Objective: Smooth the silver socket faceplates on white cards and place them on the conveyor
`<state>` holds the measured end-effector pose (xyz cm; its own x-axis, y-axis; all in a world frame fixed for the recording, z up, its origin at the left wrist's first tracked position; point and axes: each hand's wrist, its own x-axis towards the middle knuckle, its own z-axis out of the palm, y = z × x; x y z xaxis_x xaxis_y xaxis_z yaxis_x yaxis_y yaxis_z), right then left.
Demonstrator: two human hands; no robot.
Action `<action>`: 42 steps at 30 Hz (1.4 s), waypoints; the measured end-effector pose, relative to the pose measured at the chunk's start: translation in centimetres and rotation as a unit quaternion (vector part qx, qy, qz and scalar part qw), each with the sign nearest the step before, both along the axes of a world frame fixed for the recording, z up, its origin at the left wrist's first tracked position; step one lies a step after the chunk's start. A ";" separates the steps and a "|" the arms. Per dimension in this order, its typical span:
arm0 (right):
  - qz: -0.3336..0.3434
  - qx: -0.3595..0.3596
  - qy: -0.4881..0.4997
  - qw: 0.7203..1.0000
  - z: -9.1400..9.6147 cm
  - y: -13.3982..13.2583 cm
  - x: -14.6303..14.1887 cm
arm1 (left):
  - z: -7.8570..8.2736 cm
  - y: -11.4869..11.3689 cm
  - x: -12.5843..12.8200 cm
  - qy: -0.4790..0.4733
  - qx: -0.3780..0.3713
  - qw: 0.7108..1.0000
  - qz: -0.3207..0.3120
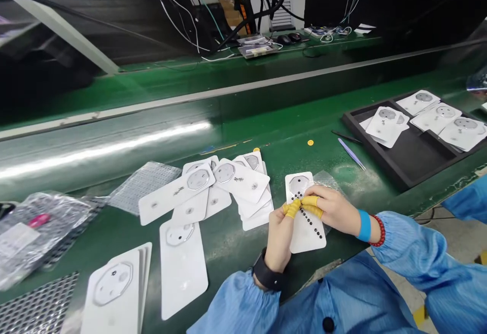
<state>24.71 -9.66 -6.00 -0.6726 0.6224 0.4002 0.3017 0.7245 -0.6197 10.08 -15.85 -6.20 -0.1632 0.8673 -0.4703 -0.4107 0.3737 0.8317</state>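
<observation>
Both hands meet over a white panel with a grey octagonal outline near its top. My left hand has yellow finger covers, and its thumb and fingertips are pinched together above the panel. Also in yellow finger covers, my right hand is closed, its fingertips touching or nearly touching the left ones. What lies between the fingertips is too small to make out. Small black dots run diagonally down the panel from the fingers, with more just above them. Clear plastic film shows beside the panel, partly behind my right hand.
Left of the hands lie overlapping white panels, a single panel and a stack. Clear plastic bags sit farther left. Purple tweezers lie near a black tray holding more panels. A yellow disc lies behind.
</observation>
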 end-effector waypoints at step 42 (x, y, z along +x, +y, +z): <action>0.023 0.120 -0.057 0.991 -0.9 0.4 2.4 | 0.6 -0.2 -0.7 0.048 0.021 0.998 0.046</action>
<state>27.06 -9.29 -6.92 -0.7469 0.4859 0.4539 0.3230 0.8618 -0.3911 9.42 -16.02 -5.60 -0.2847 0.8651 -0.4129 -0.3599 0.3028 0.8825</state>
